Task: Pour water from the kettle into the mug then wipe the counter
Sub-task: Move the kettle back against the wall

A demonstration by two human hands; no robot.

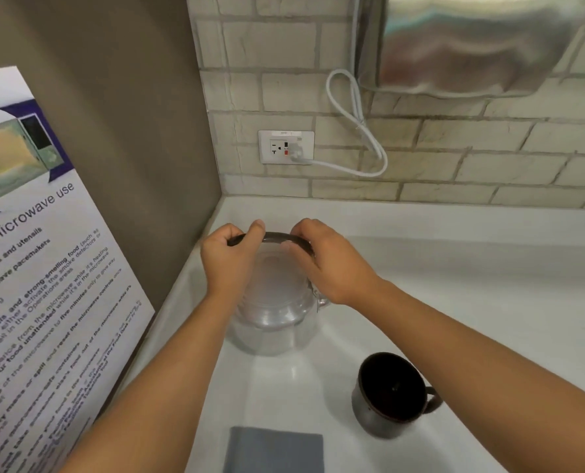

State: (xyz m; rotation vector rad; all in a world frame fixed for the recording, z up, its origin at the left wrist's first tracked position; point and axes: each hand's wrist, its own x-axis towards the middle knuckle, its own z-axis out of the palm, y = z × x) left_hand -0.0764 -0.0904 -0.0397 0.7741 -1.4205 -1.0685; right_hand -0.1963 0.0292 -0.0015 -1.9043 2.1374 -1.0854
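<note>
In the middle of the frame, a clear glass kettle stands on the white counter, close to the corner where the brown side wall meets the brick wall. Some water is visible in its lower part. A thin dark handle arches over the top of the kettle. The left hand is closed on the left end of this handle, with the thumb on top. The right hand is closed on the right end of it, with the fingers curled over the arch. Both forearms come in from the bottom edge of the frame.

In the lower right, a dark mug stands on the counter, well apart from the kettle, with its handle pointing to the right. Its inside looks dark, and I cannot tell if anything is in it. At the bottom centre, a grey folded cloth lies flat on the counter, to the left of the mug.

On the left side of the frame there is a poster with a picture of a microwave. The words "microwave use" can be read on it, and below them "utensils" and "you have pacemakers"; the smaller lines are too blurred.

In the upper centre, a white outlet sits in the brick wall, with a white cable plugged into it. The cable goes up toward a shiny metal box in the upper right.
</note>
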